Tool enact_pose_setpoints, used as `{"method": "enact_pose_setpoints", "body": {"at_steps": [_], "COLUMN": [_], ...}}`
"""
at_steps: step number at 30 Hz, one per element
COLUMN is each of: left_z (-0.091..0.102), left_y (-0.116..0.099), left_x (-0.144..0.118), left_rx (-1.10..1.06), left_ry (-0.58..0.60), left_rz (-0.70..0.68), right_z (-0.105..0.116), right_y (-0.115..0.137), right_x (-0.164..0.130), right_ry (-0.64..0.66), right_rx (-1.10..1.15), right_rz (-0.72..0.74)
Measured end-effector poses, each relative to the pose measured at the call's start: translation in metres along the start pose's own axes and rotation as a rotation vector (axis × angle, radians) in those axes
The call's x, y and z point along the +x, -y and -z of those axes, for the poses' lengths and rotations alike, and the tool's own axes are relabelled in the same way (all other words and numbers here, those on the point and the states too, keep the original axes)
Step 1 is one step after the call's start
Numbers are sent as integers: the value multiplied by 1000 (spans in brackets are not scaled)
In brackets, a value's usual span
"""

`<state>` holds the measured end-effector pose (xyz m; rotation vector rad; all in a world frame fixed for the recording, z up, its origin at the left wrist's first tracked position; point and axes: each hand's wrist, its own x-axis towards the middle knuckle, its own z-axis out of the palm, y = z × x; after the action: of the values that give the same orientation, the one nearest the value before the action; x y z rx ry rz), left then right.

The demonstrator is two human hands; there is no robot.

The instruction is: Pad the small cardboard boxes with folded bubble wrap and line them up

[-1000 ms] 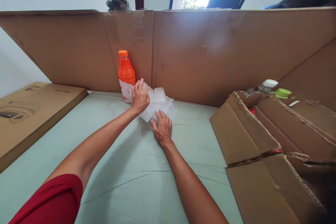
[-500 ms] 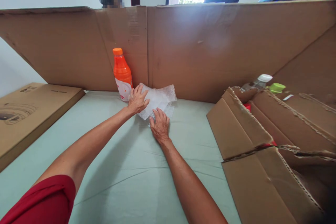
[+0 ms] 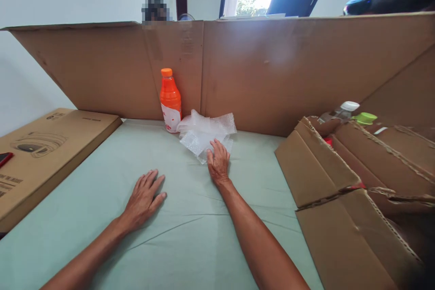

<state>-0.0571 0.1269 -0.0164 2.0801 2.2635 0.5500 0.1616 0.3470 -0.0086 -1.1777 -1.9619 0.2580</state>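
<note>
Fingers of the right hand (image 3: 218, 164) lie flat, pinning the bubble wrap (image 3: 204, 133) at frame centre; the left hand (image 3: 144, 199) rests spread on the table (image 3: 190, 235), holding nothing. The loosely folded wrap could spring open or nudge the orange bottle (image 3: 170, 101) touching it. The bottle's label is unreadable.

I counted 1 orange bottle (image 3: 170, 101), 1 bubble wrap wad (image 3: 205, 135), 2 capped bottles (image 3: 340, 111) in 1 open carton (image 3: 343, 181), 1 flat box (image 3: 44, 145), 2 hands.
</note>
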Motion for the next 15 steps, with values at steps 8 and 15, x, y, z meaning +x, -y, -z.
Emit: {"method": "enact_pose_setpoints", "body": {"at_steps": [8,15], "left_z": [0,-3], "left_y": [0,6], "left_x": [-3,-1], "left_rx": [65,135], "left_ry": [-32,-54], "left_rz": [-33,-109], "right_z": [20,69], "right_y": [30,87], "right_x": [-8,-57], "right_ry": [19,61], "right_rx": [-80,-155], "right_rz": [-22,35]}}
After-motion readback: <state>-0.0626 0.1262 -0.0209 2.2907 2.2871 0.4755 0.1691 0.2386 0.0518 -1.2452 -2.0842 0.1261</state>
